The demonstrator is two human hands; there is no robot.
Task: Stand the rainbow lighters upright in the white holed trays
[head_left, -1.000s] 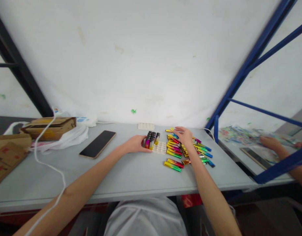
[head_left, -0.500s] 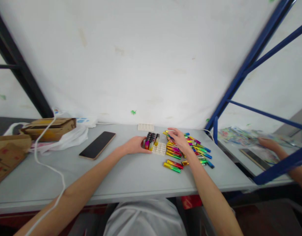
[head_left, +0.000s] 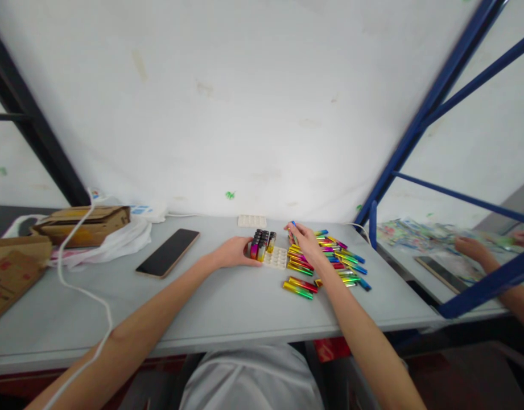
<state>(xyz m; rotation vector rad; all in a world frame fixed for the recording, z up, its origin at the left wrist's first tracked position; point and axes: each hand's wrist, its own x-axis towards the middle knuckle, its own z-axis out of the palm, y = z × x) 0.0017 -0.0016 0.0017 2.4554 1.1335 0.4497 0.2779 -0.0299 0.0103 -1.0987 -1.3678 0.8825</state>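
Note:
Several upright lighters with black tops stand in the left part of a white tray with rows of small holes. My left hand is wrapped round the left side of these lighters. Just beyond the tray's right end, my right hand pinches a lighter with a blue end, tilted upward. Under and beside that hand lies a pile of shiny multicoloured lighters. Two more lighters lie side by side in front of the pile.
Against the wall sits another white tray. A phone, a white cable, a plastic bag and cardboard boxes are at left. Blue frame bars rise at right; beyond them a person's hands show.
My right hand has lifted slightly from the pile with a blue-ended lighter between its fingers. My left hand stays at the upright lighters. Another hand has appeared at the far right.

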